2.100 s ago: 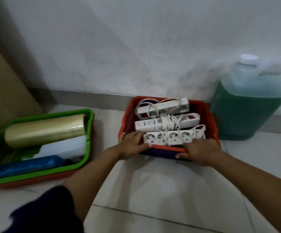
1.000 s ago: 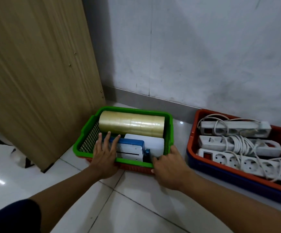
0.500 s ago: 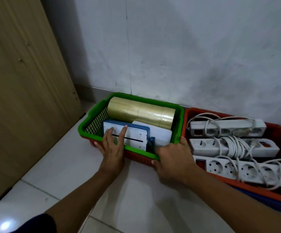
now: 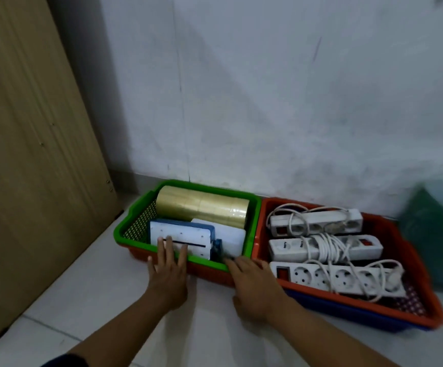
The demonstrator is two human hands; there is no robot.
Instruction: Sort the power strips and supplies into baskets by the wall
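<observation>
A green basket (image 4: 253, 223) stacked on a red one stands against the wall. It holds a roll of yellowish tape (image 4: 202, 206), a white and blue box (image 4: 180, 238) and a white flat block (image 4: 231, 238). Right beside it, touching, an orange basket (image 4: 411, 266) on a blue one holds three white power strips (image 4: 326, 250) with coiled cords. My left hand (image 4: 168, 274) lies flat with spread fingers on the green basket's near rim, fingertips on the white box. My right hand (image 4: 254, 284) presses flat against the near corner where both baskets meet.
A wooden panel (image 4: 29, 154) leans or stands at the left, close to the green basket. The pale wall (image 4: 268, 102) rises right behind both baskets. A green liquid jug (image 4: 437, 234) sits blurred at the far right. White floor tiles (image 4: 109, 300) lie in front.
Both hands went from the orange basket to the green one. The green basket has slid right and back toward the wall and now touches the orange basket.
</observation>
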